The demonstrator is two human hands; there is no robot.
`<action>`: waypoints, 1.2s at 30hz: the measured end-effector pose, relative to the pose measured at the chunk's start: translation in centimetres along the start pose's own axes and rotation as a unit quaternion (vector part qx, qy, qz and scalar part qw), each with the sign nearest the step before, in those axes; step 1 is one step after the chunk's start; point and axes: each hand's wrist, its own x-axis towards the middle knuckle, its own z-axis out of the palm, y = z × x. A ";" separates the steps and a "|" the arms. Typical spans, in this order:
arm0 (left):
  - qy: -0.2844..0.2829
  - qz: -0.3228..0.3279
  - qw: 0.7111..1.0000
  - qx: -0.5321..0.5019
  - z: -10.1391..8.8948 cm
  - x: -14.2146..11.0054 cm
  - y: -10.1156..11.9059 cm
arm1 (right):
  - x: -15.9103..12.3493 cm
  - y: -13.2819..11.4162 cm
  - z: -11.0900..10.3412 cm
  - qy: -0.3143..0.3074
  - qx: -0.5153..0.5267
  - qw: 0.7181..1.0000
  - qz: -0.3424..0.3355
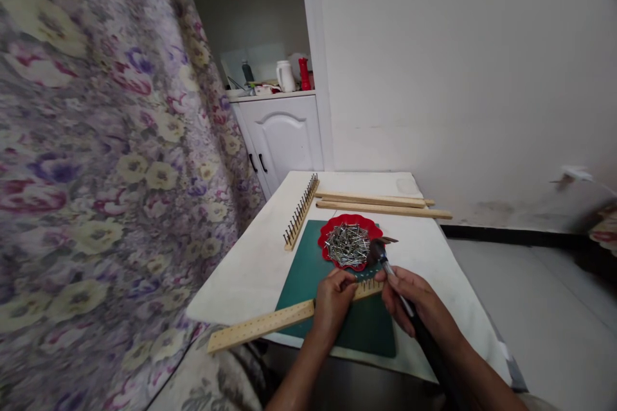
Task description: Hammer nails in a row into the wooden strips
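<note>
My right hand point(421, 305) is wrapped round the dark handle of a claw hammer point(378, 250), its head raised beside the red dish. A long wooden strip point(270, 324) with rows of small holes runs under my left hand point(333, 300). The fingers of my left hand are pinched together at the strip, and whatever is between them is hidden. Several nails point(370, 283) stand in the strip between my two hands. Just beyond, a red scalloped dish point(324, 241) holds a heap of loose nails point(348, 244).
A green cutting mat point(303, 250) lies on the white-covered table point(241, 276). At the far left stands a strip studded with upright nails point(303, 212). Plain wooden strips point(380, 207) lie at the back. A floral curtain point(120, 173) hangs along the left; a wall point(434, 77) rises behind.
</note>
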 end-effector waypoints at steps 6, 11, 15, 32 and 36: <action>0.001 0.004 1.000 0.002 -0.1 0.1 0.0 | 0.1 -0.1 -0.4 -0.007 0.015 1.000 -0.014; 0.001 0.016 1.000 0.012 -0.1 0.2 0.2 | 0.0 -0.1 0.0 -0.002 0.017 1.000 -0.004; -0.007 0.027 1.000 0.011 -0.1 0.2 0.4 | 0.1 -0.1 0.1 0.001 0.008 1.000 -0.003; -0.002 0.065 0.997 0.052 -0.1 -0.1 0.6 | 0.4 -0.5 0.2 0.001 0.020 1.000 -0.007; -0.003 0.066 0.996 0.059 0.0 0.0 0.7 | 0.5 -0.4 0.1 0.003 0.028 1.000 -0.004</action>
